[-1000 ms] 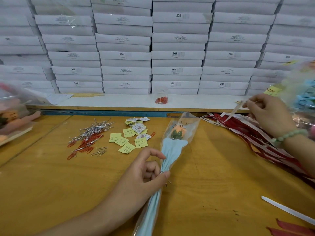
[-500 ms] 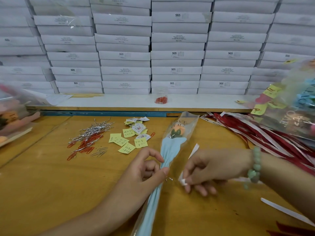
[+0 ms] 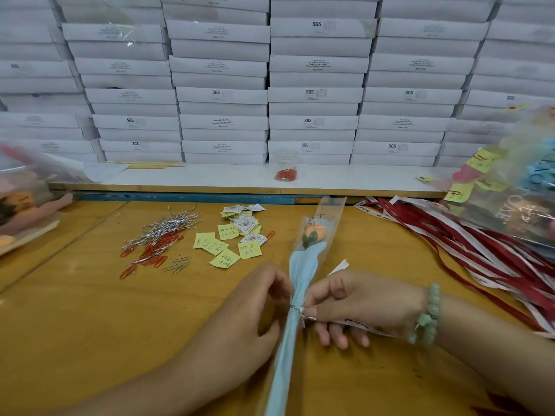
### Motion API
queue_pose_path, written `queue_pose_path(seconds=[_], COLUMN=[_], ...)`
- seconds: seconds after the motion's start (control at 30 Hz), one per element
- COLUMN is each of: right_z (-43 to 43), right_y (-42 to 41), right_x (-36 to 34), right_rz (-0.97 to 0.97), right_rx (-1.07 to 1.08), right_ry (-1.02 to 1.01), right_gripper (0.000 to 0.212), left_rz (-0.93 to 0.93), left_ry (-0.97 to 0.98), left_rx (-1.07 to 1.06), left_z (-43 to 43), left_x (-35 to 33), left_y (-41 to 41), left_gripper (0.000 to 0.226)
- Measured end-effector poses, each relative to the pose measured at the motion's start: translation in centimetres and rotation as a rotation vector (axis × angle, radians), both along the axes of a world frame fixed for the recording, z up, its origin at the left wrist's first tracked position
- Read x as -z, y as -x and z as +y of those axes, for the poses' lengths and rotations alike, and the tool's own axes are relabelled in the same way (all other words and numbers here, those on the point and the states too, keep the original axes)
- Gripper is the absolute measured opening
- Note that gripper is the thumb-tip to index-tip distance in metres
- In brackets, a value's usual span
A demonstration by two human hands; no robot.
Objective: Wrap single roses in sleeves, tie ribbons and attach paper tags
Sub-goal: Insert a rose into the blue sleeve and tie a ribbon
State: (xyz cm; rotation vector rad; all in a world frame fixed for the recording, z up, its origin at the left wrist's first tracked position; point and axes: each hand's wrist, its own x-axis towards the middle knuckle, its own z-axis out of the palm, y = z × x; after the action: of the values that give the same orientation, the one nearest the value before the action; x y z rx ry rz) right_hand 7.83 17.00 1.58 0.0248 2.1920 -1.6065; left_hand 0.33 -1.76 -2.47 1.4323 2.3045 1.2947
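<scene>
As the right hand [image 3: 360, 304] is arriving back from the ribbon pile [image 3: 450, 250], where it was reaching 1 second ago, it is bringing 1 white ribbon [image 3: 357, 324] against the neck of the rose [image 3: 312, 235]. Its thumb and forefinger are pinching the strip just beside the silver tie [image 3: 295, 309], with the other 3 fingers curling loosely underneath. 1 end of the ribbon is poking out beyond the knuckles and the printed end is trailing back under the palm.

The left hand [image 3: 255, 307] is keeping its grip on the sleeve [image 3: 303, 265] from the opposite side, fingers curling round the gathered plastic at the tie, so the 2 sets of fingertips are almost meeting across the stem. This is suggesting that sleeving and cinching are done and the ribbon step is only beginning; no knot is showing yet.

The rose is lying along the table [image 3: 90, 325] between the 2 hands, its long axis running from the wearer's side toward the stacked boxes [image 3: 222, 94] and leaning slightly right. The orange bloom is pointing away, well beyond the fingertips, and the pale blue stem is trailing back below the fingers and out of frame. Yellow tags [image 3: 223, 259] and clips [image 3: 150, 253] are waiting beyond the left fingers, untouched.
</scene>
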Motion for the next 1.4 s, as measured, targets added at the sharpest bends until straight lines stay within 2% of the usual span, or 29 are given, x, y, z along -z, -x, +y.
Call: queue_pose_path(seconds=[0.2,0.43,0.67,0.9,1.0,1.13,1.27,1.4], right_z=[0.0,0.3,2.3,4.1,4.9,5.7,5.9,5.5], right_y=[0.0,0.2,0.1,-0.3,-0.6,-0.9,-1.0,-1.1], right_x=[0.0,-0.2,-1.7,-3.0,-3.8,-4.8,-5.8,-6.0], right_rz=[0.013,-0.047,-0.143,-0.26,-0.256,-0.217,-0.169,-0.049], right_rx=[0.023,-0.011,-0.141,-0.324,-0.41,-0.542,-0.629,-0.604], right_ry=[-0.013,-0.047,-0.188,-0.269,-0.228,-0.122,0.01,0.159], right_gripper=[0.019,0.02,0.032,0.034,0.038,0.046,0.046,0.045], left_rz=[-0.052,-0.017,-0.167,-0.546,-0.727,-0.856,-0.838,-0.75], left_ry=[0.01,0.001,-0.027,-0.233,-0.322,-0.38,-0.372,-0.331], left_rx=[0.018,0.011,-0.006,0.259,0.405,0.56,0.582,0.55], left_z=[0.0,-0.4,-1.1,-1.5,-1.4,-1.5,-1.7,-1.1], left_x=[-0.2,-1.5,-4.5,-5.7,-5.5,-5.7,-5.8,-5.4], left_y=[-0.1,0.6,2.4,2.8,3.0,3.0,2.9,2.3], left_gripper=[0.037,0.027,0.028,0.012,0.018,0.032,0.05,0.071])
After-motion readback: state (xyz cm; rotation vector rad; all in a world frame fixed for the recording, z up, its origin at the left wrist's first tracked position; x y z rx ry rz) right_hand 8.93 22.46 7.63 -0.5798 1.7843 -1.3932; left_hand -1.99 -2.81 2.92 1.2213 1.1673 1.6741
